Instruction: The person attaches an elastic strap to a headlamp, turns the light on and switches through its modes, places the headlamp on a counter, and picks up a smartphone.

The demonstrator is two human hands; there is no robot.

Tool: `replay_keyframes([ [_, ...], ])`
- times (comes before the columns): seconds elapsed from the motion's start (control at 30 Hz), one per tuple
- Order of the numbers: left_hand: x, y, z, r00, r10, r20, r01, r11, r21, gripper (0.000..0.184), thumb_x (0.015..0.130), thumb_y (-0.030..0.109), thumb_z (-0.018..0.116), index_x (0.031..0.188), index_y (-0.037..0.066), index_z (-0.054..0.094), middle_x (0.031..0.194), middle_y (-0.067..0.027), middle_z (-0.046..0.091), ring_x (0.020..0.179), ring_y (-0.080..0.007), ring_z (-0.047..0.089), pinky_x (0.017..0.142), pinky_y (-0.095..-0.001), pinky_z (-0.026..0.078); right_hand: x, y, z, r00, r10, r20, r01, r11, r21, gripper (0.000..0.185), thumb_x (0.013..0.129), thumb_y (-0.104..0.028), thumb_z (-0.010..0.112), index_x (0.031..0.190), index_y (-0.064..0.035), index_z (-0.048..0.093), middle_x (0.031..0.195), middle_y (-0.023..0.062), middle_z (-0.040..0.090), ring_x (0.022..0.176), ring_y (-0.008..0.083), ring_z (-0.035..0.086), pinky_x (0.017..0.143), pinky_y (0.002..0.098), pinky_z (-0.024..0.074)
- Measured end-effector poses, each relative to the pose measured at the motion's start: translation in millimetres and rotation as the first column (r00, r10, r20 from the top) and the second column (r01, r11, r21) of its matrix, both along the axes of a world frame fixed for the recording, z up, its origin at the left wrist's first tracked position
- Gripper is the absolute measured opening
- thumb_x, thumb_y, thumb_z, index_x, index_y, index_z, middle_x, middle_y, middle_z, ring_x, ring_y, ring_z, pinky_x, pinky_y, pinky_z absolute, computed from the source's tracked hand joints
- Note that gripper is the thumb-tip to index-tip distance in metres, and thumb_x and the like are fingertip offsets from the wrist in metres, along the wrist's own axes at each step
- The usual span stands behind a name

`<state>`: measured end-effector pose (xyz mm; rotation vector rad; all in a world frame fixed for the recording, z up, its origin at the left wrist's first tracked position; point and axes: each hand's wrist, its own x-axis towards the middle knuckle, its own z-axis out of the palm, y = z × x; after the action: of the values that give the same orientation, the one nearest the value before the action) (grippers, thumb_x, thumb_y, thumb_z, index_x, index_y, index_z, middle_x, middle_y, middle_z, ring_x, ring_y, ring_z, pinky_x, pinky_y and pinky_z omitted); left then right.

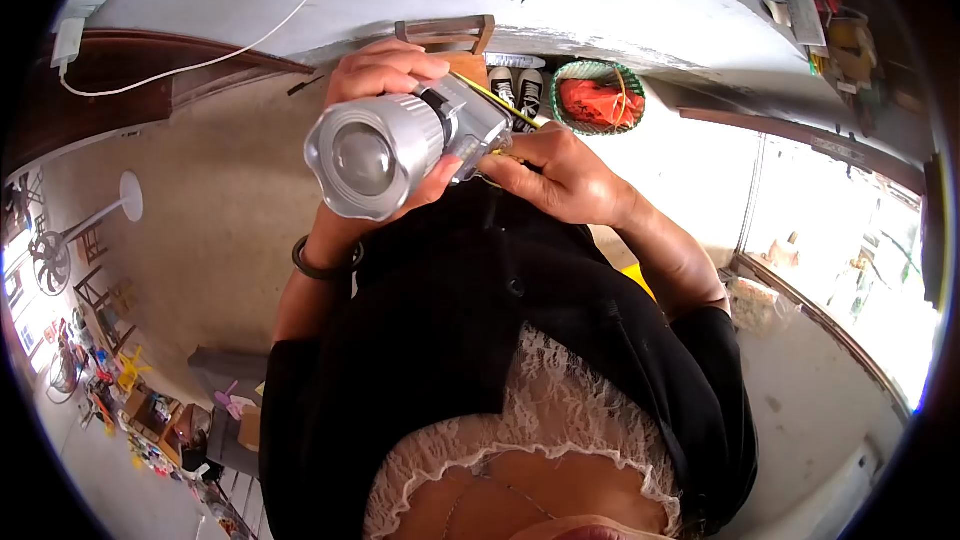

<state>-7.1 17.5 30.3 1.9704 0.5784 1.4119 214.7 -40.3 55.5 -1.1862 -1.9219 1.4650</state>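
A silver flashlight-like device (425, 135) with a large round lens and a scalloped rim is held up in front of the chest, its lens toward the camera. My left hand (385, 80) is wrapped round its body, fingers over the top and thumb below. At the device's rear, my right hand (560, 175) pinches something small and yellow by the housing; the fingertips partly hide it. A thin yellow-green strip (495, 98) runs across the back of the device.
Beyond the hands are a wooden chair (455, 38), dark shoes (515, 88) and a green basket (600, 70) holding red material. A white cable (240, 52) hangs at upper left. A fan (50, 262) stands far left, near cluttered goods. A bright doorway is at right.
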Motion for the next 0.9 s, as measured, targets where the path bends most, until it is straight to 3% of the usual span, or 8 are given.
replay_keyframes([
  [0.07,-1.5,0.3,6.1,0.998,0.007,-0.058,-0.004,0.999,0.048,0.057,0.067,0.021,0.080,0.112,0.007,0.047,0.111,-0.0143,0.064,0.103,-0.0302,0.059,0.093,-0.0456,0.047,1.0,0.3,-3.1,0.999,0.026,0.029,-0.028,0.998,0.062,0.031,0.097,-0.023,0.063,0.079,0.0027,0.059,0.062,0.0133,0.056,0.052,0.0272,0.053,0.053,0.0371,0.0421],
  [0.27,-13.1,-4.3,19.2,0.980,0.056,-0.192,-0.027,0.989,0.148,0.060,0.071,0.026,0.079,0.118,0.007,0.046,0.113,-0.0168,0.064,0.108,-0.0348,0.058,0.095,-0.0489,0.047,0.8,-2.0,1.3,0.991,-0.060,0.119,0.026,0.963,0.269,0.025,0.092,-0.021,0.070,0.085,0.0023,0.063,0.067,0.0154,0.059,0.059,0.0324,0.057,0.055,0.0368,0.0439],
  [0.43,-16.1,-7.7,16.3,0.983,0.134,-0.127,-0.119,0.985,0.123,0.059,0.076,0.033,0.080,0.116,0.007,0.046,0.114,-0.0185,0.064,0.109,-0.0352,0.057,0.096,-0.0486,0.046,-0.5,-3.3,16.0,0.982,-0.167,0.085,0.148,0.971,0.190,0.021,0.093,-0.018,0.068,0.089,0.0021,0.063,0.073,0.0153,0.061,0.061,0.0313,0.059,0.056,0.0358,0.0442],
  [0.6,-16.2,-7.7,10.6,0.980,0.200,-0.023,-0.197,0.976,0.095,0.059,0.064,0.029,0.085,0.108,0.007,0.051,0.111,-0.0123,0.067,0.101,-0.0295,0.061,0.091,-0.0423,0.048,2.4,-4.9,24.4,0.980,-0.193,0.058,0.162,0.926,0.340,0.019,0.094,-0.015,0.066,0.085,0.0014,0.061,0.070,0.0134,0.058,0.059,0.0280,0.056,0.057,0.0335,0.0430],
  [0.7,-14.8,-9.6,7.4,0.978,0.209,0.013,-0.209,0.976,0.060,0.060,0.066,0.031,0.085,0.109,0.007,0.052,0.110,-0.0123,0.067,0.099,-0.0284,0.062,0.090,-0.0417,0.048,-0.9,-7.1,23.2,0.966,-0.257,-0.018,0.253,0.934,0.251,0.019,0.092,-0.018,0.069,0.085,-0.0009,0.064,0.064,0.0125,0.057,0.055,0.0260,0.057,0.053,0.0358,0.0429],
  [0.77,-14.0,-7.8,0.4,0.979,0.198,0.052,-0.199,0.980,0.019,0.060,0.067,0.032,0.085,0.111,0.007,0.053,0.108,-0.0119,0.067,0.098,-0.0276,0.062,0.090,-0.0411,0.048,-0.5,-3.7,30.9,0.960,-0.281,-0.009,0.281,0.959,0.028,0.023,0.094,-0.019,0.066,0.083,0.0002,0.063,0.062,0.0086,0.052,0.054,0.0167,0.049,0.053,0.0327,0.0396],
  [0.83,-13.5,-9.4,0.2,0.980,0.164,0.116,-0.149,0.980,-0.129,0.054,0.071,0.026,0.084,0.111,0.001,0.057,0.102,-0.0127,0.065,0.094,-0.0240,0.062,0.084,-0.0365,0.050,1.1,0.6,30.8,0.959,-0.282,-0.027,0.276,0.952,-0.129,0.032,0.098,-0.023,0.062,0.079,0.0020,0.060,0.060,0.0016,0.045,0.059,0.0057,0.038,0.052,0.0279,0.0338],
  [0.9,-10.8,-9.2,0.0,0.967,0.115,0.225,-0.058,0.967,-0.248,0.046,0.075,0.016,0.082,0.109,-0.004,0.058,0.099,-0.0138,0.065,0.090,-0.0202,0.064,0.078,-0.0320,0.053,2.9,6.0,29.4,0.958,-0.287,-0.022,0.278,0.941,-0.192,0.030,0.098,-0.023,0.062,0.081,0.0022,0.062,0.060,0.0004,0.047,0.059,0.0053,0.039,0.052,0.0274,0.0340],
])
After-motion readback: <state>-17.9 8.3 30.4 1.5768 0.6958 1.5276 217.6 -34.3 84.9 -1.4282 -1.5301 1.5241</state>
